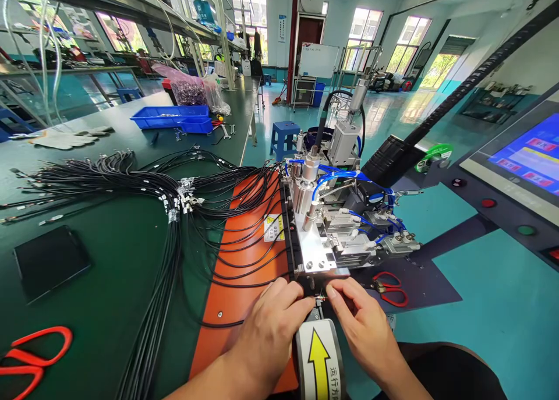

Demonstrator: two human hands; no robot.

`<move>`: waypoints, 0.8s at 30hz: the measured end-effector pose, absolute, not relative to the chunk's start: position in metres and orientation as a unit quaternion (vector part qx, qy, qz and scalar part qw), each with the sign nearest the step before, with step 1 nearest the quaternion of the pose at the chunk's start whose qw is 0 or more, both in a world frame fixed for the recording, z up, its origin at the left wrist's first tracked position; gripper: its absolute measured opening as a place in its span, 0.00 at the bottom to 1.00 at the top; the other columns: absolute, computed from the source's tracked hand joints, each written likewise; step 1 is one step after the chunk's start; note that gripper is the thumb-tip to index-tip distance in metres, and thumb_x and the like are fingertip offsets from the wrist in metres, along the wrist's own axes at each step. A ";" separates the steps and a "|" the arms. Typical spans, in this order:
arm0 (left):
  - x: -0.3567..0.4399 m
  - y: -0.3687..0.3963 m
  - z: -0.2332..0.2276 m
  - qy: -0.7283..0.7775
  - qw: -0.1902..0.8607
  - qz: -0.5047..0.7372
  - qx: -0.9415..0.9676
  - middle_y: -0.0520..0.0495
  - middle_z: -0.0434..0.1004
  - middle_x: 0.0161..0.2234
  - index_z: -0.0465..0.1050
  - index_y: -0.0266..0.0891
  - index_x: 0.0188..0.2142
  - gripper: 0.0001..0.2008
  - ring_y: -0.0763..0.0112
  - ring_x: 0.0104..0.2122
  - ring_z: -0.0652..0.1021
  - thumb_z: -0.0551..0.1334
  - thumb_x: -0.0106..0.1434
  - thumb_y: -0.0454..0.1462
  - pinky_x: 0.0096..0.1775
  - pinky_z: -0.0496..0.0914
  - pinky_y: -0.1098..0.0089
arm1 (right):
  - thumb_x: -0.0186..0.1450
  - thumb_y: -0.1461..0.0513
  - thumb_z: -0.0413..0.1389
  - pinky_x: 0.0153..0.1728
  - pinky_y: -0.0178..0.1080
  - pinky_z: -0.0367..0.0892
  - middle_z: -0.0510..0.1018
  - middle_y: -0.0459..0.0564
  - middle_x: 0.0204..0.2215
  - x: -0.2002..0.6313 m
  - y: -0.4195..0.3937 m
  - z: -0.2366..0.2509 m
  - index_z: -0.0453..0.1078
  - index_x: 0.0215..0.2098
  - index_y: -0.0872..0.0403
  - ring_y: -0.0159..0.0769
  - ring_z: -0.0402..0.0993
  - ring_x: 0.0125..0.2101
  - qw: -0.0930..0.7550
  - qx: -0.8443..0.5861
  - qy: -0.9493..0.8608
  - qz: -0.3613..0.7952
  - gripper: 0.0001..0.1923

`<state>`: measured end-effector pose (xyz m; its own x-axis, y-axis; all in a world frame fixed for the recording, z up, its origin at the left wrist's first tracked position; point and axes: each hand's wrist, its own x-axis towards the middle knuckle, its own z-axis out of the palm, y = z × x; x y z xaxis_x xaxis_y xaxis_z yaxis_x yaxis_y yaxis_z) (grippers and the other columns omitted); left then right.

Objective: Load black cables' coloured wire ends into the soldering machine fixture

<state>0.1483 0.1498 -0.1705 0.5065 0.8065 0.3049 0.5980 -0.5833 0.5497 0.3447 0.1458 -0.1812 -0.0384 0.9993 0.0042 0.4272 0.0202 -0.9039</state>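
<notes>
My left hand (pixel 273 324) and my right hand (pixel 362 321) meet at the front edge of a small pneumatic machine (pixel 332 225) with blue air hoses. Both pinch the stripped end of a thin black cable (pixel 321 298), whose bare wire tips sit at the machine's mouth. The left hand rests on an orange mat (pixel 238 272). A large bundle of black cables (pixel 131 184) with metal end fittings fans out over the green bench to the left and loops across the mat. A roll with a yellow arrow label (pixel 318 359) sits between my wrists.
Red scissors (pixel 391 288) lie right of the machine, and another red pair (pixel 30 353) at the bench's near left. A black pad (pixel 50 260) lies on the green bench (pixel 100 307). Blue trays (pixel 170 116), gloves (pixel 65 138) and a blue stool (pixel 283 137) stand farther back. A control screen (pixel 528 155) is at right.
</notes>
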 end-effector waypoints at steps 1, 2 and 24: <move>0.148 0.150 -0.171 0.414 0.191 0.275 0.846 0.47 0.71 0.38 0.75 0.42 0.47 0.14 0.64 0.38 0.67 0.54 0.68 0.29 0.40 0.69 0.64 | 0.73 0.51 0.49 0.45 0.38 0.62 0.71 0.48 0.38 0.345 0.146 -0.180 0.71 0.41 0.52 0.37 0.69 0.42 0.372 -0.580 -0.612 0.389 0.16; 0.148 0.150 -0.171 0.414 0.192 0.276 0.846 0.46 0.71 0.38 0.75 0.42 0.47 0.14 0.64 0.38 0.67 0.54 0.68 0.29 0.40 0.69 0.64 | 0.74 0.51 0.49 0.45 0.37 0.62 0.71 0.48 0.38 0.345 0.146 -0.179 0.71 0.41 0.52 0.37 0.70 0.42 0.373 -0.575 -0.613 0.392 0.16; 0.145 0.138 -0.173 0.450 0.114 0.274 0.842 0.45 0.67 0.35 0.71 0.36 0.40 0.12 0.62 0.35 0.66 0.52 0.64 0.25 0.37 0.63 0.62 | 0.70 0.46 0.49 0.30 0.35 0.57 0.63 0.44 0.26 0.336 0.146 -0.182 0.67 0.32 0.54 0.33 0.58 0.27 0.353 -0.608 -0.524 0.481 0.21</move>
